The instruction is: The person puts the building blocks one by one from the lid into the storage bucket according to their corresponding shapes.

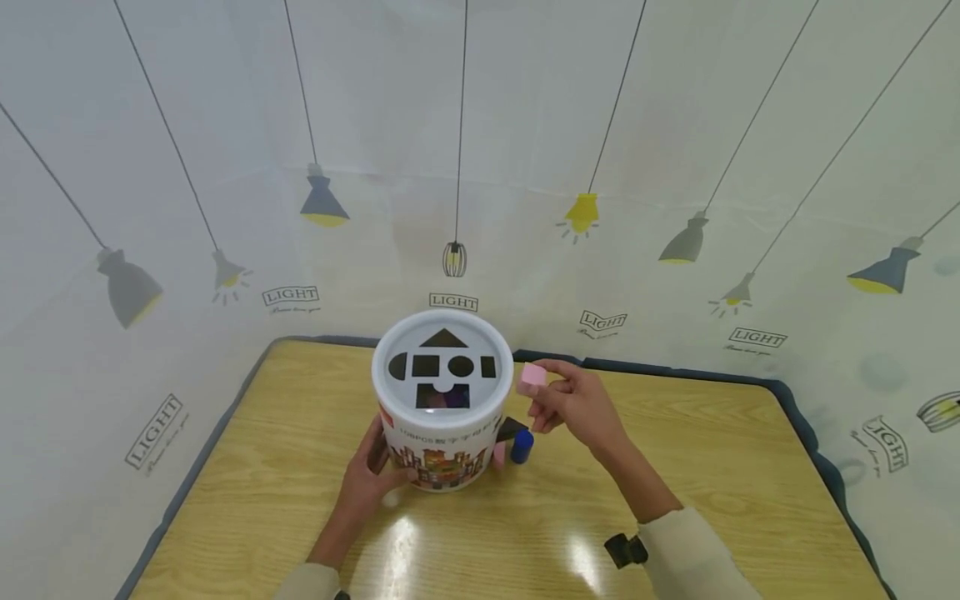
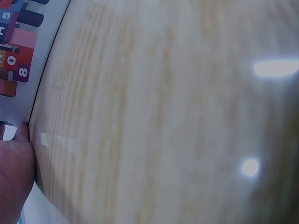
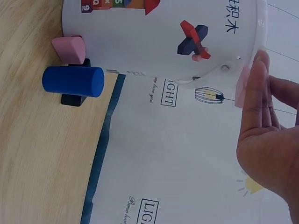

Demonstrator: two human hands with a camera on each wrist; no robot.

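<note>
A white printed bucket [image 1: 442,442] stands upright on the table, its lid [image 1: 483,396] pierced by several shaped holes. My left hand [image 1: 363,483] grips the bucket low on its left side, thumb across the front; the far fingers are hidden behind it. Just right of the lid's rim, my right hand [image 1: 581,408] pinches a pink block [image 1: 534,375] between thumb and fingers, above the table. Below that hand stands a blue cylinder [image 3: 72,81]. Beside it are another pink block [image 3: 70,49], close against the bucket, and a dark block [image 3: 70,100], partly hidden behind the cylinder.
The wooden table [image 1: 675,467] has a dark blue edge [image 1: 795,408] and glossy reflections. A pale curtain [image 1: 525,125] printed with hanging lamps surrounds its back and sides. Through the lid's lower hole some coloured pieces are dimly visible.
</note>
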